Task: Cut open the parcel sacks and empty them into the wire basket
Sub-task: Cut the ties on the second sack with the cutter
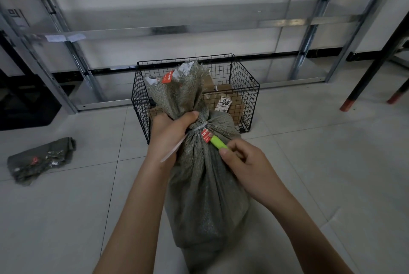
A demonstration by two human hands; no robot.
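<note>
Grey parcel sack (205,185) stands full on the floor (309,163), just in front of the wire basket (243,87). Neck cinched by a white zip tie (199,128), uncut.

Left hand (170,134) grips the neck at the tie. Right hand (247,165) fingers (238,148) pinch a green cutter (218,144), tip at the tie.

Basket holds cardboard parcels (234,105). Flat emptied sack (42,159) lies to the left.

Judgement: at least one sack done; this one not yet cut or tipped.

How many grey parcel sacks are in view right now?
2. One tied sack stands before the wire basket, left hand gripping its neck; one empty sack lies crumpled on the floor at far left, possibly hiding more underneath.
</note>
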